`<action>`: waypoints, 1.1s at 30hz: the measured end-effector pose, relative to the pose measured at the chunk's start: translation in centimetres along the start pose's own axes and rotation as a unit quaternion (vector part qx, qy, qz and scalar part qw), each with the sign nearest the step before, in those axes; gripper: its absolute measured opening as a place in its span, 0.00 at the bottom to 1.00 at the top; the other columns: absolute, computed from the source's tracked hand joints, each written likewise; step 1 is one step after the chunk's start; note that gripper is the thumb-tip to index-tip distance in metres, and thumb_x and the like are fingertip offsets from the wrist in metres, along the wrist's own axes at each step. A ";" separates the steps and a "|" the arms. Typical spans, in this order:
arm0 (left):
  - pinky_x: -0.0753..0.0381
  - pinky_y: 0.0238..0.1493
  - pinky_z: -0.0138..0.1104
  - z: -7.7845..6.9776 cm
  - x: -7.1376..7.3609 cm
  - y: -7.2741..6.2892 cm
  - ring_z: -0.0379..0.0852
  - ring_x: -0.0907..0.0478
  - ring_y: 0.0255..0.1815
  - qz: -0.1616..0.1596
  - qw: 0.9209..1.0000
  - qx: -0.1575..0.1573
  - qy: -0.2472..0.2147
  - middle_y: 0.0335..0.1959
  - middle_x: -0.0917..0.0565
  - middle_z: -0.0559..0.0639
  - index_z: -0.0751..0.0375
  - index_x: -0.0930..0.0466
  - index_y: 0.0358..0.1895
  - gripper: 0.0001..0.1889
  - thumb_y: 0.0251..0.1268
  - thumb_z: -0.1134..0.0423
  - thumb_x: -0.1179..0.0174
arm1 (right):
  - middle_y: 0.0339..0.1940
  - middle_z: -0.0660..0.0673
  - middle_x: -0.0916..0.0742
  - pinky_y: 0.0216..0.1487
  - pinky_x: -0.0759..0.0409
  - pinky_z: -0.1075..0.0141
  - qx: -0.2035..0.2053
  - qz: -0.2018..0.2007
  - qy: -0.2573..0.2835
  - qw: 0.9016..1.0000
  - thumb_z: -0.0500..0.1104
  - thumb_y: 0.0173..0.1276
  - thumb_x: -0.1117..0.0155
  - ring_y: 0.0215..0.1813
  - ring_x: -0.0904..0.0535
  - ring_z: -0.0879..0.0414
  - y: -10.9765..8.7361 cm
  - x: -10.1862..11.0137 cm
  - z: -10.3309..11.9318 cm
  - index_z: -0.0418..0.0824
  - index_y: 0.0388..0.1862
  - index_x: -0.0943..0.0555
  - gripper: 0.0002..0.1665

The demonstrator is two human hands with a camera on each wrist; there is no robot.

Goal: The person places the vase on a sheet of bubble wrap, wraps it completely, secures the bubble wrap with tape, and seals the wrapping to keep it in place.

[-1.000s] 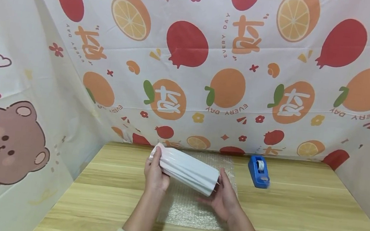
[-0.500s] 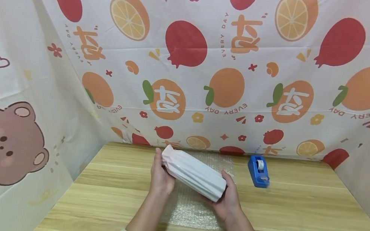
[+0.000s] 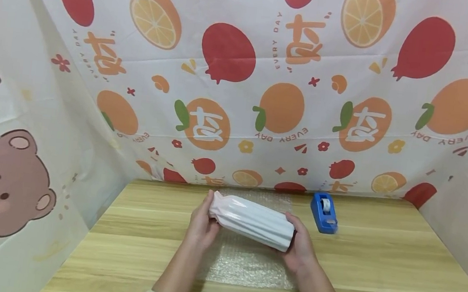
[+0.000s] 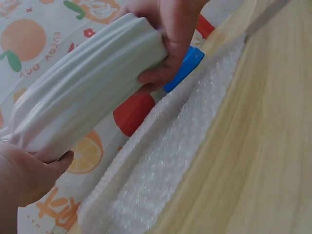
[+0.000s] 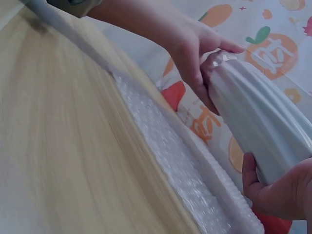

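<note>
A ribbed vase (image 3: 253,222), pale blue-white fading to pink at its narrow crimped neck, is held on its side above the table, its neck to the left and slightly higher. My left hand (image 3: 201,222) grips it around the neck, thumb on the near side in the right wrist view. At the wide base my right hand (image 3: 302,246) holds the other end, with fingers curled onto the ribs in the left wrist view. Beneath the vase lies a sheet of clear bubble wrap (image 3: 247,268), flat on the wood.
A blue tape dispenser (image 3: 324,215) with a roll of tape stands at the back right of the wooden table (image 3: 376,261). Behind the table hangs a white fruit-print curtain (image 3: 238,108), and a bear-print cloth (image 3: 18,247) covers the left side.
The vase has come right and turned closer to level, showing its ribbed side. My left hand has shifted around the neck, and my right fingers have closed in on the base.
</note>
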State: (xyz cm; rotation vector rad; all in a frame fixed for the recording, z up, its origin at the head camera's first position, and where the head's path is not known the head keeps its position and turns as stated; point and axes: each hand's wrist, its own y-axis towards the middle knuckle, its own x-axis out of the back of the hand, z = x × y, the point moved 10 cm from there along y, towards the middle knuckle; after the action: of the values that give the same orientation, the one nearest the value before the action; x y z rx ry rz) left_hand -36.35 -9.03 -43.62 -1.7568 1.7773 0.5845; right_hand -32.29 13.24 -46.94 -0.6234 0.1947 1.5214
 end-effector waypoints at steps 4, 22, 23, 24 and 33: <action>0.24 0.42 0.33 0.5 0.5 -0.3 0.39 0.22 0.38 0.014 0.994 0.017 0.106 0.38 0.20 0.46 0.62 0.28 0.57 0.18 0.73 0.55 0.44 | 0.67 0.41 0.31 0.53 0.28 0.56 -0.008 -0.002 -0.014 1.000 0.59 0.74 0.50 0.61 0.32 0.47 0.1 0.8 0.3 0.44 0.73 0.41 0.36; 0.18 0.42 0.38 1.0 2.2 -2.0 0.45 0.20 0.41 0.158 0.902 0.094 0.392 0.46 0.21 0.58 0.65 0.31 0.64 0.30 0.60 0.62 0.31 | 0.54 0.47 0.21 0.49 0.22 0.63 0.024 -0.019 -0.102 0.994 0.48 0.69 0.37 0.51 0.24 0.56 0.4 3.2 1.4 0.35 0.66 0.31 0.31; 0.19 0.39 0.36 0.8 2.4 -1.9 0.44 0.21 0.39 0.157 0.896 0.089 0.405 0.43 0.21 0.56 0.64 0.30 0.63 0.29 0.60 0.61 0.31 | 0.53 0.47 0.20 0.48 0.22 0.62 0.025 -0.016 -0.106 0.994 0.48 0.69 0.37 0.50 0.23 0.55 0.4 3.1 1.4 0.34 0.65 0.31 0.31; 0.20 0.37 0.35 0.5 2.6 -1.9 0.43 0.22 0.37 0.157 0.891 0.086 0.418 0.40 0.21 0.55 0.63 0.29 0.62 0.29 0.59 0.61 0.30 | 0.52 0.47 0.20 0.48 0.21 0.62 0.025 -0.016 -0.110 0.994 0.47 0.69 0.36 0.49 0.23 0.55 0.4 3.0 1.4 0.34 0.64 0.30 0.30; 0.25 0.38 0.35 0.1 2.8 -1.7 0.44 0.27 0.36 0.184 0.856 0.067 0.479 0.34 0.23 0.50 0.61 0.26 0.59 0.28 0.56 0.59 0.28 | 0.58 0.43 0.22 0.48 0.19 0.62 0.007 -0.004 -0.206 0.979 0.52 0.66 0.31 0.51 0.22 0.53 0.2 3.8 1.6 0.36 0.66 0.28 0.36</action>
State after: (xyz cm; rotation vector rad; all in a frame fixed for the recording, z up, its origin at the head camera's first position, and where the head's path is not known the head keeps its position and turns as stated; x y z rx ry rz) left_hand -34.59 -11.11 -45.44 -1.7306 2.7641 -0.3947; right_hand -32.65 17.32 -47.55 -0.2860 -0.1135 1.6040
